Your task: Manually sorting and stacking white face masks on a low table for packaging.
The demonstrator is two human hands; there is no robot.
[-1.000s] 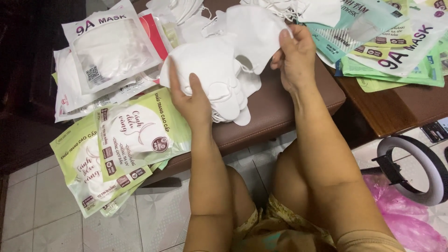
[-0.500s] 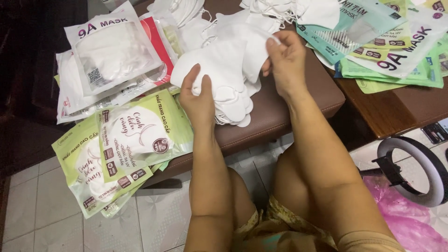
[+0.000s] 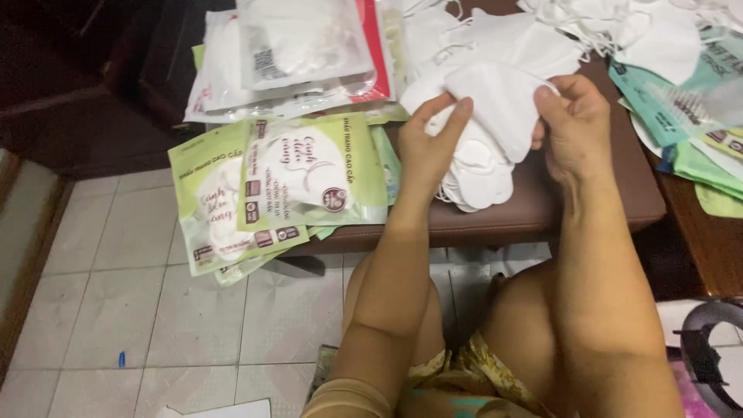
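While both hands work above the brown padded stool, a white folded face mask sits between them, held over a loose stack of white masks of the same kind. It is plain white, soft-looking, creased along a centre fold, with a rounded outline and a blunt point towards the lower right. It hangs just above the stack, near the middle of the stool top.

The left hand pinches the mask's left edge, its thumb and forefinger closed on the fabric while the other fingers curl loosely beneath, touching the stack. The right hand grips the mask's right edge, fingers folded over the top and closed on the material.

To the left, green and white printed packets overlap and hang past the stool's edge, and clear plastic packets of masks lie behind them. More loose white masks are heaped at the far side, with teal packets at the right. Pale floor tiles show below.
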